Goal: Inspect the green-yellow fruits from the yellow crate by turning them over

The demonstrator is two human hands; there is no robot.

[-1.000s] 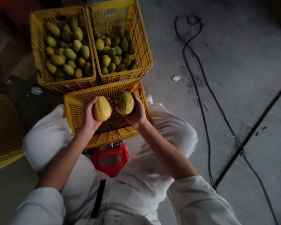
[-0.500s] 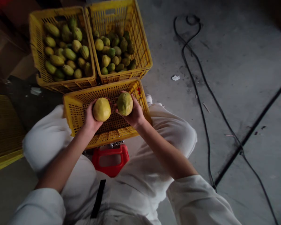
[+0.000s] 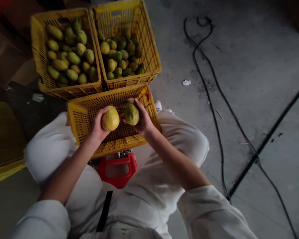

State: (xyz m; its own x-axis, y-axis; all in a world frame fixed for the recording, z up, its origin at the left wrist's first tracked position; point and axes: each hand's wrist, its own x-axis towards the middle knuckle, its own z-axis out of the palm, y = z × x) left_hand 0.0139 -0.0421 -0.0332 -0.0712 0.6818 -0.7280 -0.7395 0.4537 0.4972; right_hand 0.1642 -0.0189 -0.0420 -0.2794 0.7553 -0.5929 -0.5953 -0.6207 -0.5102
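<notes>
My left hand (image 3: 99,124) is closed around a yellow papaya (image 3: 110,118), its thumb along the upper left of the fruit. A greener, mottled papaya (image 3: 132,113) sits in my right hand (image 3: 144,119), the fingers wrapping its far and right sides. Both fruits are held apart from each other, above a yellow plastic crate (image 3: 124,144) between my knees. Slots in the crate's floor and walls show beneath my hands. My palms and some fingertips are hidden behind the fruit.
Beyond stand two yellow crates of green-yellow papayas, a left crate (image 3: 72,91) and a right crate (image 3: 132,80). Another yellow crate (image 3: 5,132) stands far left. A red plastic piece (image 3: 119,181) lies between my legs. Black cables (image 3: 215,121) cross the concrete floor at right.
My left hand has shifted slightly right with the yellow papaya. In my right hand the greener papaya has turned and tilted a little. The crates have not moved.
</notes>
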